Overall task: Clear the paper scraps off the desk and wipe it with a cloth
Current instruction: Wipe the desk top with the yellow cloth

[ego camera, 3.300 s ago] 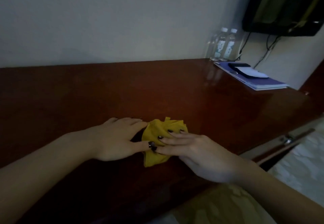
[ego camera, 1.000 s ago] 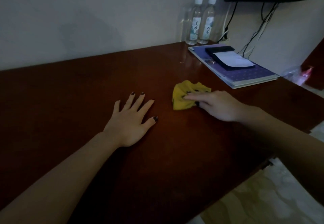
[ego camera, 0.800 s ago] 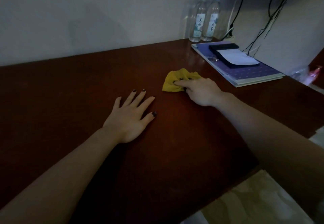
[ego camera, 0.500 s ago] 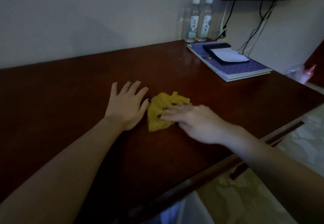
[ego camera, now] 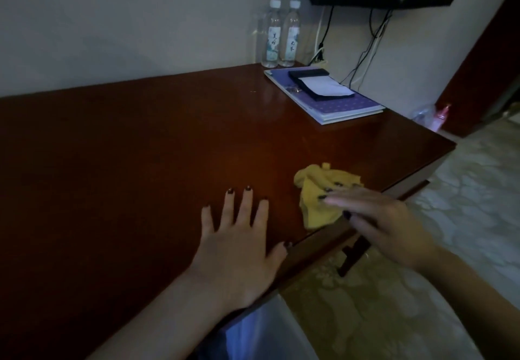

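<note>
Head view is all we have, so we take it whole. Our left hand [ego camera: 239, 249] lies palm down on the desk [ego camera: 126, 162], fingers straight and spread, holding nothing; we judge it is planted there to steady us as we lean over the wood. Our right hand [ego camera: 385, 227] reaches in from the right, a little blurred, its fingers [ego camera: 337, 200] straight and laid over the near side of the yellow cloth [ego camera: 318, 193]. It presses rather than grips, which suits a sliding wipe. The cloth sits bunched close to the desk's front edge, just right of the left hand and apart from it. We spot no paper scraps on the wood in view, so wiping seems the step in hand. Two water bottles [ego camera: 281, 34] and a purple folder [ego camera: 337, 103] keep to the far corner, well apart from the cloth
</note>
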A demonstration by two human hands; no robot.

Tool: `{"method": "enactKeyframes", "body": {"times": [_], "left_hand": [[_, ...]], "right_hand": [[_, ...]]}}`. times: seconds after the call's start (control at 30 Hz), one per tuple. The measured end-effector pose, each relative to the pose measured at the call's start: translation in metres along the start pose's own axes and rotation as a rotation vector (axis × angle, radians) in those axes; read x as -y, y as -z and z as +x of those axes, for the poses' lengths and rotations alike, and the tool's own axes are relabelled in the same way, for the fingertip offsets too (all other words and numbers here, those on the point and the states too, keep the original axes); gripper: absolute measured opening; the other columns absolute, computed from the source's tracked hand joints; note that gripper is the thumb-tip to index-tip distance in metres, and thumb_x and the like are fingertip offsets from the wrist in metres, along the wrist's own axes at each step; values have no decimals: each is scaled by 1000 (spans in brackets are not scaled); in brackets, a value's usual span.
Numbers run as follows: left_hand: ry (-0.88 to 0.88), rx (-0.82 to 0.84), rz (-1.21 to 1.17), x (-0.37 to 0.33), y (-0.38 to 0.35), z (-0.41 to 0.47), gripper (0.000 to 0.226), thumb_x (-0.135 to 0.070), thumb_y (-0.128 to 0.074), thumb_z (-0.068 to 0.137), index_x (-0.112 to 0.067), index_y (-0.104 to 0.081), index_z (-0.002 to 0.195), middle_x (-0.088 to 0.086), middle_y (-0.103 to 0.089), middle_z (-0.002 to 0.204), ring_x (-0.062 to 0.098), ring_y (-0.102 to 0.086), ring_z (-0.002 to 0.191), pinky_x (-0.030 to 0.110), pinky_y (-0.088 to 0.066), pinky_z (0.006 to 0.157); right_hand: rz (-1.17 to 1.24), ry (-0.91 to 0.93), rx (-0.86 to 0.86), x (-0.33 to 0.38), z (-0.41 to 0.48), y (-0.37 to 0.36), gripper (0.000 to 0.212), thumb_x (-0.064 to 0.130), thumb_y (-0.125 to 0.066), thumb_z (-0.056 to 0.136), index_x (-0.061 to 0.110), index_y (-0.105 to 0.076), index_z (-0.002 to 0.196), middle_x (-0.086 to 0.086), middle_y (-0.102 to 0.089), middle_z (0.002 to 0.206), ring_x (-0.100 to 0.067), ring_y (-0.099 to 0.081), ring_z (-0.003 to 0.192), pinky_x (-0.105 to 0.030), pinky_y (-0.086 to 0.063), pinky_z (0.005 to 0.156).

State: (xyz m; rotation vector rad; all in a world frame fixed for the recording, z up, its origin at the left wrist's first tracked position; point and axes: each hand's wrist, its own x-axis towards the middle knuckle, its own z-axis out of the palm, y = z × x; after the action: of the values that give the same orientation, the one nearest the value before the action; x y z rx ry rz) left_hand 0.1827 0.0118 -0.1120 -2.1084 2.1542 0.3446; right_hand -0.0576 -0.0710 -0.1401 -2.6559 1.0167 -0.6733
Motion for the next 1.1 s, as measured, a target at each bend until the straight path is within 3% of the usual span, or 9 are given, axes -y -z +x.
{"method": "enactKeyframes", "body": {"times": [0.1,0.17,0.3,0.4,0.53,0.73,0.8,0.93,1.1], "left_hand": [[29,-115,61,-14,-15,3,78,-68,6,86,-20,17,147,11,20,156,33,20,143,56,5,115],[36,-198,115,-15,-19,4,88,-68,19,75,-19,12,148,14,10,158,35,12,144,58,0,113],[27,-226,93,-16,-19,3,83,-68,5,82,-20,4,150,14,2,158,35,5,145,58,-5,114],[19,-247,110,-16,-20,1,82,-68,2,84,-20,3,150,13,2,158,35,5,145,57,-6,115],[-1,-261,141,-14,-23,-1,78,-67,-3,88,-20,8,150,12,5,159,33,7,145,55,-4,115],[-17,-270,174,-11,-27,0,77,-67,-12,90,-22,11,149,10,8,158,32,8,145,54,-4,116],[-19,-269,182,-11,-29,0,77,-67,-13,90,-23,13,148,10,10,158,33,9,145,53,-3,116],[-26,-278,188,-12,-29,0,79,-66,-12,88,-23,16,148,11,12,158,33,11,145,53,-1,115],[-34,-354,179,-12,-34,2,79,-64,-13,87,-20,3,151,17,-1,158,37,0,145,56,-9,114]], "right_hand": [[-78,-203,-148,-28,6,11,43,34,-35,86,38,-51,125,15,-51,126,4,-45,117,-18,-41,91],[-111,-364,-217,-44,13,13,45,33,-38,84,36,-55,125,10,-56,126,-12,-54,113,-22,-38,84],[-153,-592,-292,-41,28,3,42,29,-39,87,30,-60,123,1,-57,129,-24,-52,115,-28,-38,82],[-136,-556,-315,-17,26,-11,35,28,-46,91,28,-62,121,6,-57,129,-19,-48,122,-26,-36,92],[-68,-281,-331,18,3,-31,35,29,-46,90,25,-63,120,7,-59,127,-9,-48,124,-29,-34,107],[113,-117,-246,11,-11,-26,31,35,-49,90,37,-55,120,28,-49,124,10,-40,125,-14,-15,111],[118,-160,-286,-11,-8,-19,29,30,-54,89,36,-57,117,31,-49,121,12,-43,120,-20,-15,111],[26,-325,-493,-64,-7,-4,28,15,-55,91,18,-63,118,15,-55,117,0,-48,112,-44,-39,103],[52,-686,-515,-114,1,27,32,25,-47,97,17,-56,127,-4,-57,127,-23,-52,115,-27,-38,89]]}}
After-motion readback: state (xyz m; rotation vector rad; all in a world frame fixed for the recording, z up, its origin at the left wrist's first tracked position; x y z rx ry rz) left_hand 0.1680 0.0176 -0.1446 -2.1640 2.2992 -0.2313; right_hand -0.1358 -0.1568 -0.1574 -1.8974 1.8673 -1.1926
